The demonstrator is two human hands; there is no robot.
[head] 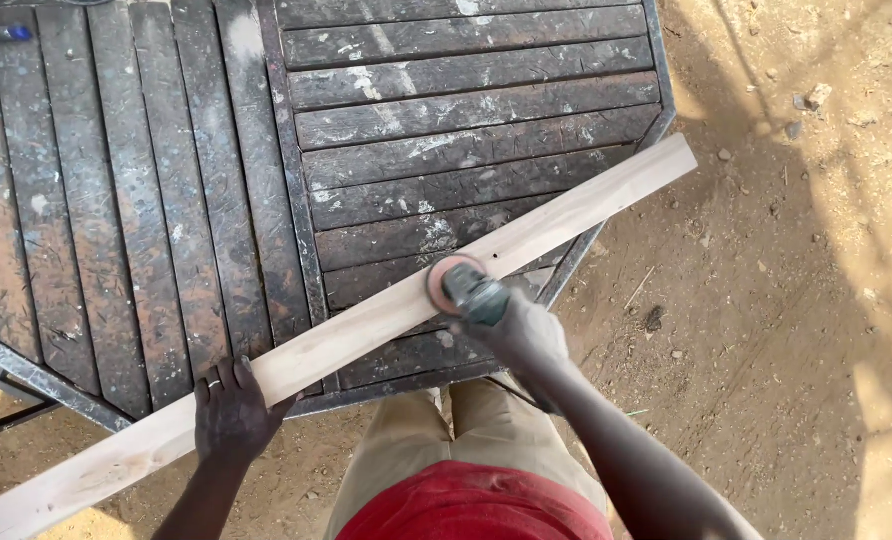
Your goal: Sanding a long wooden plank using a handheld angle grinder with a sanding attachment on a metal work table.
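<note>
A long pale wooden plank lies slantwise across the near edge of a dark slatted table, from lower left to upper right. My left hand presses down on the plank near its lower-left part, fingers spread over its edge, a ring on one finger. My right hand grips a grey angle grinder whose reddish sanding disc rests on the plank's middle.
The table has a metal frame and paint-flecked dark slats. Sandy ground with small stones lies to the right. My tan trousers and red shirt show at the bottom. A blue-tipped object lies at the table's top left.
</note>
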